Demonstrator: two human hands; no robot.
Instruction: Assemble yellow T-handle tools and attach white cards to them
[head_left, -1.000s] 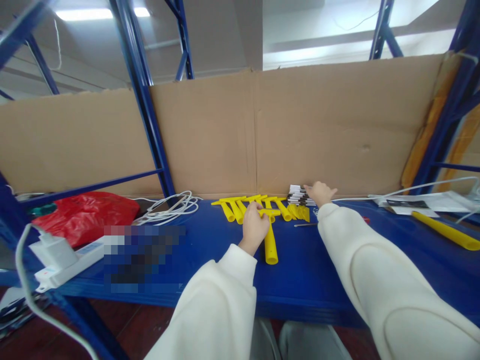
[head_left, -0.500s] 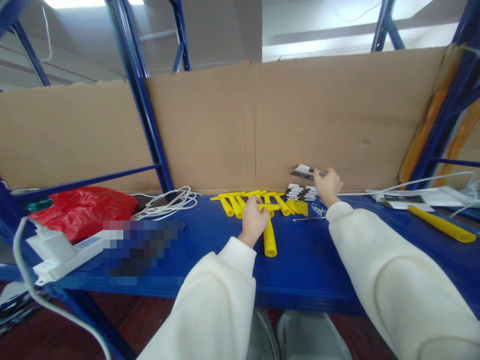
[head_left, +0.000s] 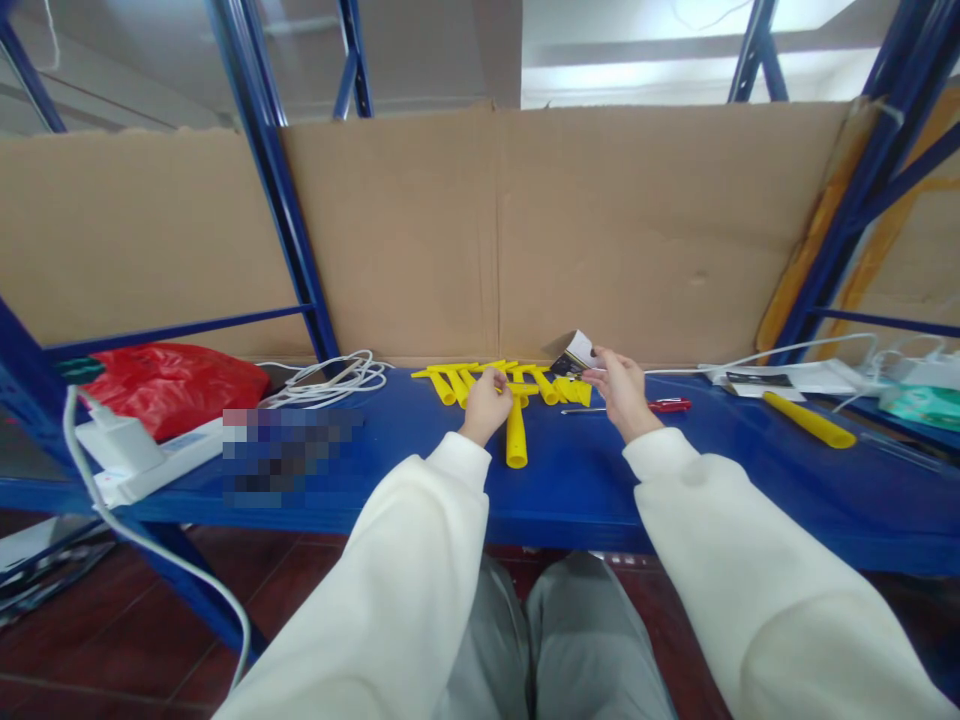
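Observation:
My left hand (head_left: 487,404) is closed on the top of a yellow T-shaped piece (head_left: 517,435), whose round handle points toward me. In my right hand (head_left: 621,390) is a small black-and-white card (head_left: 576,355), pinched at its right side and tilted above the shelf. Several more yellow T-shaped pieces (head_left: 442,386) lie in a row behind my left hand. Small flat yellow parts (head_left: 572,391) lie under the card. A screwdriver with a red handle (head_left: 670,405) rests beneath my right hand, its shaft pointing left.
On the blue shelf (head_left: 420,470), a red plastic bag (head_left: 176,385), a white power strip (head_left: 172,462) and coiled white cable (head_left: 337,380) are at the left. A long yellow piece (head_left: 808,420) and white papers (head_left: 817,377) lie at the right. Cardboard (head_left: 397,240) stands behind.
My right hand has moved left and lower with the card, toward my left hand. The red screwdriver handle now shows. The view has shifted, while my left hand stays at the yellow piece.

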